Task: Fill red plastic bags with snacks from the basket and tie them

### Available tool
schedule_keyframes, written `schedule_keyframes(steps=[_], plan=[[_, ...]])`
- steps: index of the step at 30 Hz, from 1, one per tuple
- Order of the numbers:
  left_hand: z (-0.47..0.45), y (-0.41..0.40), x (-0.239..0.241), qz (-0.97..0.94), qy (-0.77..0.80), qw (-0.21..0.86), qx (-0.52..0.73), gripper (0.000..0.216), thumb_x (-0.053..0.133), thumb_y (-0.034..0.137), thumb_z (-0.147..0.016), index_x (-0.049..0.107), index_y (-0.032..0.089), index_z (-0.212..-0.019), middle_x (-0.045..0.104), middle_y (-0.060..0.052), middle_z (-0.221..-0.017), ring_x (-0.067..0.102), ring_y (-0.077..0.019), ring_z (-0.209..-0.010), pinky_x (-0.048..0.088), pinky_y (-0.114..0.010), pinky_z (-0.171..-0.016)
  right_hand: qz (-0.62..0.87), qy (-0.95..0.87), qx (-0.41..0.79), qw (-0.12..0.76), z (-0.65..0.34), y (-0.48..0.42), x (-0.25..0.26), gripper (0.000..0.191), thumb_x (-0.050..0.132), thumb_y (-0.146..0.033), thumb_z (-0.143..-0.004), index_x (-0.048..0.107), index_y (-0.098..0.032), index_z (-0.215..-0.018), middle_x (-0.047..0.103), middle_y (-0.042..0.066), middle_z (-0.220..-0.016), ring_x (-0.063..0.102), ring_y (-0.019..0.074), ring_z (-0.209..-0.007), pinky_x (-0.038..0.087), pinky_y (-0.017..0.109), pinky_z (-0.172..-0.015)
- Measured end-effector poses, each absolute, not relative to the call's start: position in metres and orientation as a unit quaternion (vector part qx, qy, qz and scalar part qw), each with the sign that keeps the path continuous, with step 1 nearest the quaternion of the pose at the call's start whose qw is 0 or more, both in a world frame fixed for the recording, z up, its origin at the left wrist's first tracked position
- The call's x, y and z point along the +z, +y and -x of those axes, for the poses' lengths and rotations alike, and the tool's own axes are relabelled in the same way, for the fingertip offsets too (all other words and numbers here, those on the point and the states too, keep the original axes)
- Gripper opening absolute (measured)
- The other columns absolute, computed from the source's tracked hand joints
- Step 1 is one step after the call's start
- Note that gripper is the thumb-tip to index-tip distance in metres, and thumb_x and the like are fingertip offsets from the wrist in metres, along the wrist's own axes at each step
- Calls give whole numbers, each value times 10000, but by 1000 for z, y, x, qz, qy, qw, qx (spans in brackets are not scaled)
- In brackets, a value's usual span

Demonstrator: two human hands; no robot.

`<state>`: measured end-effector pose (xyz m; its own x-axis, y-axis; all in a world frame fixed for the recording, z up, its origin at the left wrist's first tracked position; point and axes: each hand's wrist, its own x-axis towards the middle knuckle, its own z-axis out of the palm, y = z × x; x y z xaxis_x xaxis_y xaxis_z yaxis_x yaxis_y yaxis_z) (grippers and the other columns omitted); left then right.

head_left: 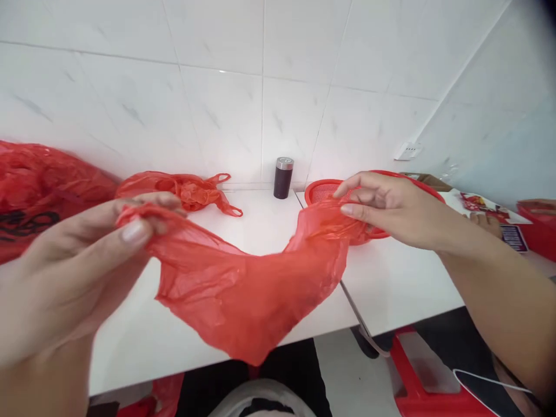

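I hold a thin red plastic bag stretched between both hands above the white table. My left hand pinches one upper edge of the bag between thumb and fingers, close to the camera. My right hand pinches the other edge, in front of a red mesh basket. The bag sags in the middle and hangs past the table's front edge.
Another crumpled red bag lies at the back of the table and a big red bag sits at far left. A dark cylinder with a silver cap stands by the tiled wall. Another person's hand rests at right. A red stool stands below.
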<state>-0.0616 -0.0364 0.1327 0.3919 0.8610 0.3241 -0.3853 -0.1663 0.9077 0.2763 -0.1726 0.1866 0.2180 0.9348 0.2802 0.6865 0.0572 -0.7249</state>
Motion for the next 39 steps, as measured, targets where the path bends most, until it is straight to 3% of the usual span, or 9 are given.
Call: schedule_keyframes(steps=[3,7,12,16,19,23,31,36,39], plan=[[35,-37,145,-583,193,628,478,145,600,237,-877,725,182,-924,722,-66,-1081,645,-264,-1052,445,-511,-1031,639,-626,163,417,-261,-165,202,207,604,-391,-889,584,-239,-1028,624,-38,-707,536,101,-552,410,234,-522],[28,-32,139,-590,158,664,431,156,582,237,-903,662,216,-1035,706,-48,-1089,647,-236,-1073,533,-365,-916,641,-671,161,337,-247,-159,216,141,651,-330,-864,616,-214,-936,608,-40,-669,495,80,-499,371,222,-473],[13,-23,144,-759,157,593,218,587,691,290,-821,446,325,-1353,671,-2,-864,669,-191,-825,555,-299,-730,528,-739,176,380,-206,-132,225,88,672,-212,-840,611,-204,-903,592,-40,-690,561,92,-590,431,219,-533],[-8,-18,147,-811,206,529,139,224,697,392,-792,629,210,-905,568,8,-702,576,-154,-637,499,-261,-587,411,-787,199,415,-172,-98,207,38,610,-184,-875,586,-198,-902,605,-30,-798,588,92,-713,471,224,-627],[-16,-10,139,-734,265,599,178,335,547,467,-879,515,200,-679,422,46,-574,412,-97,-482,418,-240,-492,412,-774,163,451,-175,-71,181,132,629,-232,-867,574,-217,-985,620,-6,-985,588,123,-912,483,275,-784],[-17,6,124,-653,288,664,223,367,543,433,-893,446,191,-635,307,80,-523,273,-66,-445,324,-198,-453,491,-736,218,412,-195,-55,142,116,622,-264,-862,579,-213,-957,633,-10,-868,597,130,-788,492,292,-717],[-6,20,116,-653,216,704,175,230,581,393,-874,670,182,-895,656,-40,-773,593,-158,-710,462,-259,-637,336,-822,-79,452,-152,-107,95,118,507,-156,-908,566,-220,-828,645,-8,-778,577,123,-700,462,266,-672],[-9,15,111,-803,203,544,131,193,519,56,-699,643,187,-770,606,10,-683,539,-140,-637,413,-253,-613,463,-659,130,578,-174,-76,83,270,396,-345,-995,521,-275,-1224,649,37,-1051,587,171,-1010,448,351,-894],[-14,17,92,-889,265,320,193,284,394,-25,-585,539,205,-667,512,33,-593,480,-140,-582,325,-245,-544,506,-625,266,531,-187,-52,69,366,347,-429,-1002,484,-301,-1316,636,4,-890,596,172,-909,449,363,-870]])
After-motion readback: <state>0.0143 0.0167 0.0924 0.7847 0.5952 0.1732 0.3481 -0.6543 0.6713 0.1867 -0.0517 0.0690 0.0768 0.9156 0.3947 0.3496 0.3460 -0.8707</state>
